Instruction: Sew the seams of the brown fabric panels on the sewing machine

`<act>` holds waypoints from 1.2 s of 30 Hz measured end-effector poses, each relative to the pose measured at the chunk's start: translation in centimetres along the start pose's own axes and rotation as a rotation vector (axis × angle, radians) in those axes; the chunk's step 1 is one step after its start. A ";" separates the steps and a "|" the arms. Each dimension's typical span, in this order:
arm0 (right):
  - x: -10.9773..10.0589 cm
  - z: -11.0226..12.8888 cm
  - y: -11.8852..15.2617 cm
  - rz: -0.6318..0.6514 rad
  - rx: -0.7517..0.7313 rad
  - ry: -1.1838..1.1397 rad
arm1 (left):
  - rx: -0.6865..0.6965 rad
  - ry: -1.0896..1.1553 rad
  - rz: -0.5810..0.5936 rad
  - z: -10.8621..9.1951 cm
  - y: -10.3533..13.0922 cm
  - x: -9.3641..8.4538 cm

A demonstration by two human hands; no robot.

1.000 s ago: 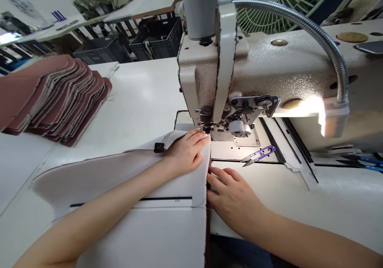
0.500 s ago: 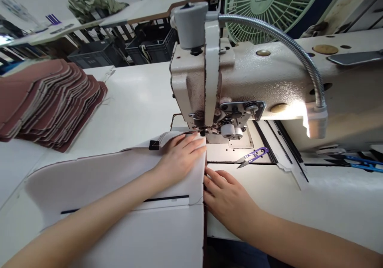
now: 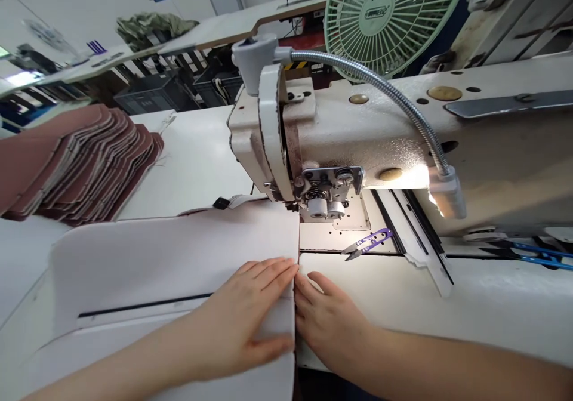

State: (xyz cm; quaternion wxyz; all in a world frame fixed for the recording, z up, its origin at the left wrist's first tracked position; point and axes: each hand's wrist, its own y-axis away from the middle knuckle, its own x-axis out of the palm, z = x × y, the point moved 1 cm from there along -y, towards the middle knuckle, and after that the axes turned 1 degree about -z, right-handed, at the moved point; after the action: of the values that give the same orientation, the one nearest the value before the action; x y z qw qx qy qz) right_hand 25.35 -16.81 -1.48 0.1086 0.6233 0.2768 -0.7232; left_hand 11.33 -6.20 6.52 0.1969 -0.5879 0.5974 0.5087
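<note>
A large white panel point(image 3: 179, 252) lies under the presser area of the sewing machine point(image 3: 322, 144), its right edge running toward me. My left hand point(image 3: 250, 305) rests flat on the panel near that edge, thumb spread from the fingers. At the same edge is my right hand point(image 3: 331, 317), its fingers bent against the panel's side and its fingertips partly hidden. A small black clip point(image 3: 221, 203) sits at the panel's far edge. Purple thread snips point(image 3: 369, 243) lie right of the needle area.
Stacked reddish-brown pieces point(image 3: 85, 156) stand at the left. A lamp point(image 3: 447, 192) on a flexible neck hangs over the machine bed. Behind is a green fan point(image 3: 380, 19). Blue-handled scissors point(image 3: 537, 252) lie at the far right.
My left hand has slid back from the needle area, toward me, and its thumb now shows spread. The panel's folded far part has moved farther under the machine. The view has shifted.
</note>
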 end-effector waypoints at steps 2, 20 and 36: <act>0.0 -0.4 -0.2 0.004 0.003 0.005 | -0.062 0.022 -0.005 -1.1 0.9 0.8; -0.3 1.7 0.7 -0.120 0.056 -0.074 | -0.094 0.173 -0.207 0.4 1.8 2.8; -2.3 -1.1 -0.9 0.155 0.069 -0.154 | -0.152 0.241 -0.118 1.4 -2.7 -1.3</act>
State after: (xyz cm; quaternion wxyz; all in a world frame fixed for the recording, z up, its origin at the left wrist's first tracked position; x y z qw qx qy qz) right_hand 26.29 -15.88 0.85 0.1637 0.5890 0.1934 -0.7674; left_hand 13.60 -3.83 5.98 0.1083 -0.6918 0.5410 0.4659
